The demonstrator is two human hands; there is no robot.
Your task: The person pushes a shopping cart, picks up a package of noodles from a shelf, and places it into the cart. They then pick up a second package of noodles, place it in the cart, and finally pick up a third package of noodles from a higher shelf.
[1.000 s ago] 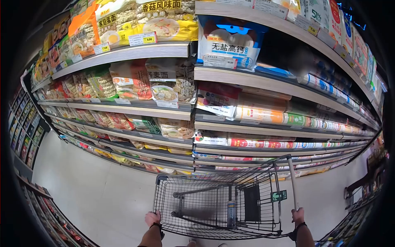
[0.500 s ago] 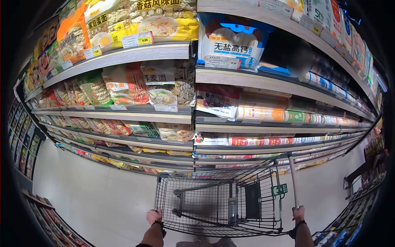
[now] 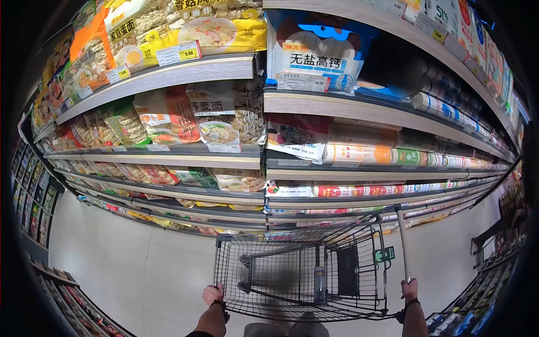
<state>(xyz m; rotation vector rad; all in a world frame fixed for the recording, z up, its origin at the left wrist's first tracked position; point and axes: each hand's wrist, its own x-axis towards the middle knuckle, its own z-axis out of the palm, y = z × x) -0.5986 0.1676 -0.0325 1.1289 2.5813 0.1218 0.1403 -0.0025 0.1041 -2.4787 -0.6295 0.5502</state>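
Note:
A black wire shopping cart (image 3: 269, 306) stands sideways in front of me, its handle end to the right. My left hand (image 3: 213, 294) is closed on the cart's rim at the left end, near the corner. My right hand (image 3: 410, 288) wraps round the near end of the grey handle bar (image 3: 403, 247). Inside the basket, a slim clear cylinder with a pale label (image 3: 319, 285) lies near the black seat panel (image 3: 348, 271). What the cylinder holds is too small to tell. A green sign (image 3: 384, 254) hangs by the handle.
Beyond the cart, tiered shelves hold bagged noodles (image 3: 216, 121), a blue and white bag (image 3: 314, 62) and rows of cylindrical packs (image 3: 359, 154). More shelving (image 3: 33, 191) stands far left, with further racks at both lower corners. Pale tiled floor (image 3: 129, 253) lies around the cart.
The shelves loom slightly larger and have shifted a little left in view. The cart appears slightly farther right, and more of my legs shows below it. Both hands keep their hold.

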